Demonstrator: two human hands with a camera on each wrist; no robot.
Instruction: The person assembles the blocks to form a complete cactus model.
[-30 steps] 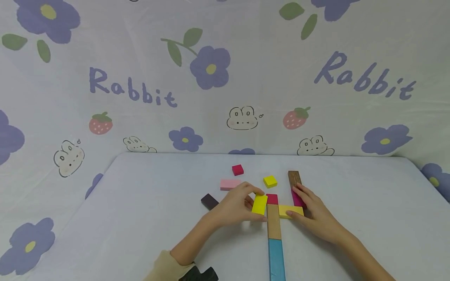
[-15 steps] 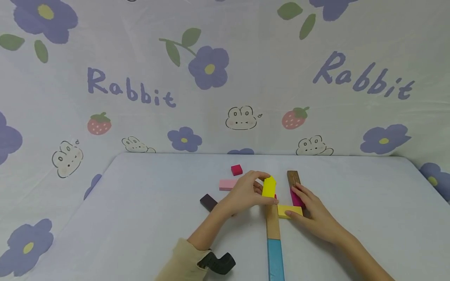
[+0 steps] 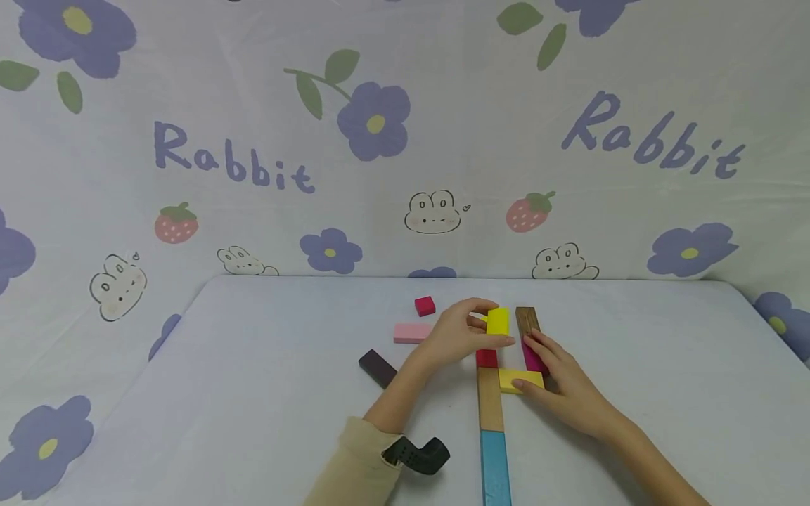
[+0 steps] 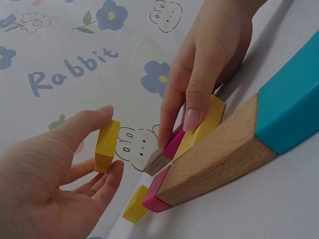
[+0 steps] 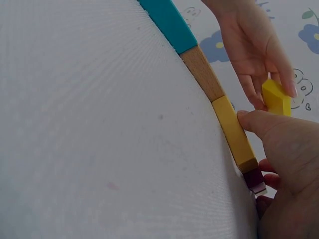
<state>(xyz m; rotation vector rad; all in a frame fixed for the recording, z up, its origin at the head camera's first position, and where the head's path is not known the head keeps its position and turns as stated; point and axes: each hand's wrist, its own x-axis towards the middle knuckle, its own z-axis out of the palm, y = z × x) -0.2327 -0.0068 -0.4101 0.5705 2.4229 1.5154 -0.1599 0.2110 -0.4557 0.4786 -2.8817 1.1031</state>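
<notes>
In the head view my left hand (image 3: pixel 462 334) pinches a bright yellow block (image 3: pixel 498 321) between thumb and fingertips. It is raised over the far end of a row of blocks: red (image 3: pixel 486 358), natural wood (image 3: pixel 490 399) and blue (image 3: pixel 496 467). My right hand (image 3: pixel 572 390) lays its thumb on a pale yellow block (image 3: pixel 509 380), which juts rightward from the wood block. Its other fingers touch a magenta block (image 3: pixel 533 357), beyond which a brown block (image 3: pixel 525 320) continues. Mostly hidden behind the left hand, a small yellow block (image 4: pixel 135 204) shows in the left wrist view.
Left of the row lie a pink block (image 3: pixel 411 333), a small red block (image 3: pixel 425 306) and a black block (image 3: pixel 377 367), partly covered by the left forearm. A printed cloth (image 3: pixel 266 218) hangs behind the white table (image 3: pixel 253 393).
The left hand has carried the bright yellow block right and away from me, from left of the row to above its far end. The right hand keeps its place.
</notes>
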